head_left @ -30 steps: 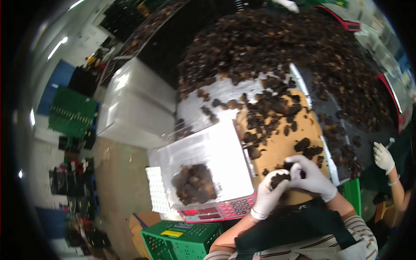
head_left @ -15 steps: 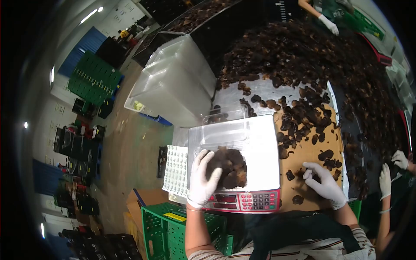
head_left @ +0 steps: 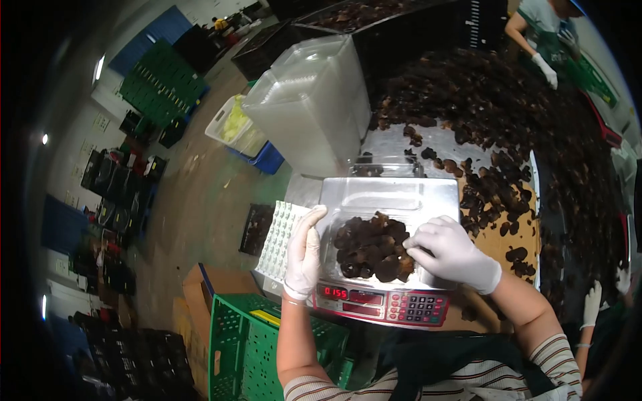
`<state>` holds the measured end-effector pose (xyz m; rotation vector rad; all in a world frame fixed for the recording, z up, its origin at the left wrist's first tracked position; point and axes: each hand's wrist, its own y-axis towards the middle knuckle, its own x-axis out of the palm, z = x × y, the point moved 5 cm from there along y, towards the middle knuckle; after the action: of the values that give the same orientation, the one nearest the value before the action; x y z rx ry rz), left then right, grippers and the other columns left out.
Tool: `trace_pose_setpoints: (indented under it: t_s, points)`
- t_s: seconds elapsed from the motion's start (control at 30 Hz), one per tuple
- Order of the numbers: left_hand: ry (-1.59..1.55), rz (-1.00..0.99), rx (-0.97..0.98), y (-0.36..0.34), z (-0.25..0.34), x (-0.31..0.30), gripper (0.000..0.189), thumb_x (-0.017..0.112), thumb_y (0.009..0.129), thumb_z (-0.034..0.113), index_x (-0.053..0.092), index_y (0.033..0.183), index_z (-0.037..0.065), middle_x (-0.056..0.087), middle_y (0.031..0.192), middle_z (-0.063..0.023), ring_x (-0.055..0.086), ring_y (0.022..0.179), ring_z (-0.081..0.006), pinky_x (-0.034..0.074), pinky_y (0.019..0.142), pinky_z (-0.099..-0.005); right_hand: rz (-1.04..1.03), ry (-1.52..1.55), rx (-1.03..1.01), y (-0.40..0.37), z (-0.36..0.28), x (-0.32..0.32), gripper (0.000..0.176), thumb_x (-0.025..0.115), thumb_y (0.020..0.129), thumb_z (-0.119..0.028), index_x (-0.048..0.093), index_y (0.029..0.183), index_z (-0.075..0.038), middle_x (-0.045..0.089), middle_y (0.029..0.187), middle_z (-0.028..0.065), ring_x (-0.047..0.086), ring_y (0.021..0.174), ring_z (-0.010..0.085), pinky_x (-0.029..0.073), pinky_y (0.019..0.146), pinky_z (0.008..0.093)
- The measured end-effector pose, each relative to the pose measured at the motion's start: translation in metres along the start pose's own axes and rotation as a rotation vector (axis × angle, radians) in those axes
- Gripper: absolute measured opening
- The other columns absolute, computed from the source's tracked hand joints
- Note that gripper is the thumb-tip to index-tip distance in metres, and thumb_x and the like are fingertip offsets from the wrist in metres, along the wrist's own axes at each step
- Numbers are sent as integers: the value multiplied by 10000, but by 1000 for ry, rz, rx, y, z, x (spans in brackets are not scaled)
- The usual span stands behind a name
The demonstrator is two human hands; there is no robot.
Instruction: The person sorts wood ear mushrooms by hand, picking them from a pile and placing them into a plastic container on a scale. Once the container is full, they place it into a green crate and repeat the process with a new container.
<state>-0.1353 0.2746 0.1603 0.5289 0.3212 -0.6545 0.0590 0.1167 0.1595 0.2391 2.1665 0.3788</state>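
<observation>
Dull grey-brown flr (head_left: 194,214), greenish in spots. Pale wall (head_left: 112,100) on L w/ posted papers (head_left: 100,122) & blue panel (head_left: 152,43); tube lt (head_left: 99,67) lit.

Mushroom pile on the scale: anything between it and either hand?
Nothing visible blocks the right hand; its fingertips are at the right edge of the dark mushroom pile. On the other side, the left wall of the clear tray stands between the pile and the left hand.
</observation>
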Motion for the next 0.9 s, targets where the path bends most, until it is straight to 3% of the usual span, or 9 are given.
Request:
trace_pose_setpoints:
  t_s: [0.27,0.4,0.5,0.6,0.67,0.73,0.8,0.87,0.9]
  points:
    - [-154,29,-101,-15,-17,-4,402,385,1008,234,523,1253,-54,550,1270,-159,478,1230,-252,321,1069,-351,-85,-306,3,28,-2,33,267,656,794,-306,676,919,-72,619,829,76,557,896,256,378,883,399]
    - [-212,9,-119,-19,-21,3,411,378,1009,236,508,1261,-61,540,1280,-166,474,1231,-255,320,1070,-351,-109,-254,9,25,0,37,240,683,767,-277,668,907,-83,621,847,59,559,923,242,340,955,425]
    - [-226,23,-124,-20,-22,4,407,374,1010,227,497,1269,-60,533,1284,-159,475,1229,-247,320,1074,-352,127,-136,-48,20,-9,7,188,688,751,-190,652,892,-71,615,838,73,573,870,262,371,945,404]
    - [-252,53,-138,-20,-21,-3,401,377,1011,226,499,1269,-54,534,1277,-151,476,1225,-237,325,1071,-350,109,146,116,-4,-1,-27,158,681,747,-119,642,887,-55,629,819,61,609,856,240,438,883,365]
    - [-265,82,-152,-23,-21,-10,396,388,1012,235,504,1266,-45,536,1269,-144,481,1218,-231,334,1064,-347,21,512,338,-34,13,-40,154,647,742,-56,637,888,-9,653,859,92,628,809,204,481,794,308]
    - [-274,99,-145,-24,-25,-17,396,393,1012,240,505,1264,-43,539,1262,-143,486,1211,-232,338,1061,-347,-150,604,425,-69,27,-50,167,632,759,-24,662,921,7,677,876,89,642,852,162,491,796,295]
    - [-268,113,-129,-24,-29,-22,379,385,1015,228,514,1247,-43,546,1248,-139,498,1195,-227,350,1050,-342,-635,651,591,-122,48,-48,209,674,801,-70,686,995,6,697,917,97,655,873,159,497,821,278]
    - [-271,120,-128,-22,-27,-24,372,379,1018,222,519,1239,-42,549,1243,-138,504,1188,-224,357,1043,-339,-1033,593,546,-170,58,-42,322,717,811,-196,679,1055,10,708,957,109,665,900,157,498,823,263]
    - [-275,125,-136,-21,-29,-23,362,372,1019,211,525,1230,-40,549,1241,-137,508,1180,-220,364,1037,-338,-1019,659,716,-183,58,-43,398,741,805,-257,670,1095,6,708,985,111,666,920,169,494,837,262]
